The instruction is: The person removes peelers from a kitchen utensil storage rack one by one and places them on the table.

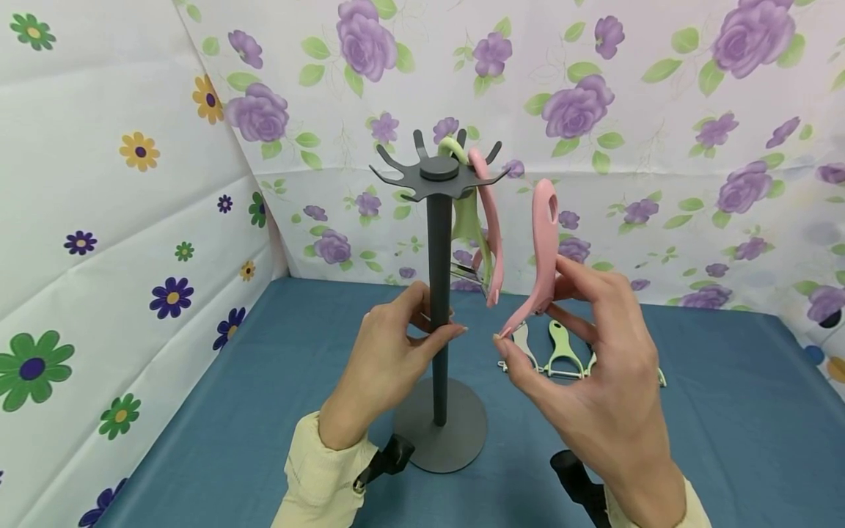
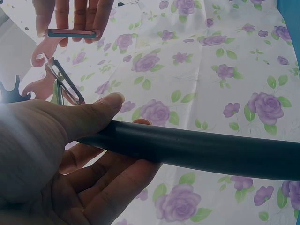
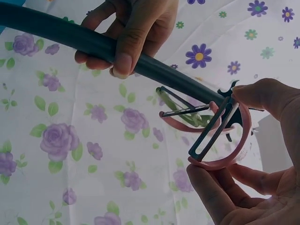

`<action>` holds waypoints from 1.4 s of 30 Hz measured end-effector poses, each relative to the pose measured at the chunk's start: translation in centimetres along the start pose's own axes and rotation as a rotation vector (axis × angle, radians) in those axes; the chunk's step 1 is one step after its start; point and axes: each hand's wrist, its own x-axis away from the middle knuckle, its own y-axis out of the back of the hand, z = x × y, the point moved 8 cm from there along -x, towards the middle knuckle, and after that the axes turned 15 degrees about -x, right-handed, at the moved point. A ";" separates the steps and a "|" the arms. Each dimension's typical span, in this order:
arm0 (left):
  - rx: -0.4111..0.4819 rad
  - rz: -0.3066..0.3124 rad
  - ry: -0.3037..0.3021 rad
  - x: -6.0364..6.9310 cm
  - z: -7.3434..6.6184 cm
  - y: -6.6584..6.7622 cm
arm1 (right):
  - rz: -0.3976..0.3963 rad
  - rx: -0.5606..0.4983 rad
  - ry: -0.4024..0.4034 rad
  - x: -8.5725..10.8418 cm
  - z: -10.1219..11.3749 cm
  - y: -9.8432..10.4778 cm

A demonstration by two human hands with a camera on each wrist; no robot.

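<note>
A dark grey stand point(image 1: 439, 242) with curved hooks at its top rises from a round base. My left hand point(image 1: 389, 352) grips its pole around mid-height, thumb across the front. On the hooks at the right side hang a green peeler point(image 1: 466, 216) and a pink peeler point(image 1: 491, 227). My right hand point(image 1: 604, 374) pinches another pink peeler point(image 1: 545, 242) by its blade end, handle upward, just right of the hanging ones and apart from them. In the right wrist view thumb and fingers hold the two sides of this peeler's head point(image 3: 225, 161).
Behind the right hand several peelers lie in a row on the blue tabletop point(image 1: 317, 323), among them a green one point(image 1: 560, 341) and a whitish one point(image 1: 524, 343). Flowered cloth point(image 1: 409, 88) stands behind and at the left.
</note>
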 end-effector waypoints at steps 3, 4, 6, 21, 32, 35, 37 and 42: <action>-0.004 0.004 0.009 0.0 0.0 0.0 | 0.003 0.010 -0.009 0.1 -0.1 0.1; -0.005 0.004 0.010 0.0 0.0 0.0 | 0.004 0.014 -0.012 0.2 -0.2 0.1; -0.006 0.009 0.012 0.0 0.1 -0.1 | 0.006 0.022 -0.014 0.3 -0.3 0.2; -0.006 0.012 0.014 0.0 0.1 -0.1 | 0.010 0.039 0.016 0.8 -1.1 0.4; -0.002 0.021 0.023 0.0 0.1 -0.1 | 0.024 0.086 0.004 1.3 -1.8 0.8; -0.003 0.015 0.015 0.0 0.1 -0.1 | 0.024 0.077 0.005 1.4 -2.0 0.9; -0.003 0.014 0.015 0.1 0.1 0.0 | 0.024 0.083 -0.001 1.5 -2.1 0.9; 0.001 0.019 0.021 0.0 0.2 -0.1 | 0.027 0.101 -0.026 1.5 -2.3 0.9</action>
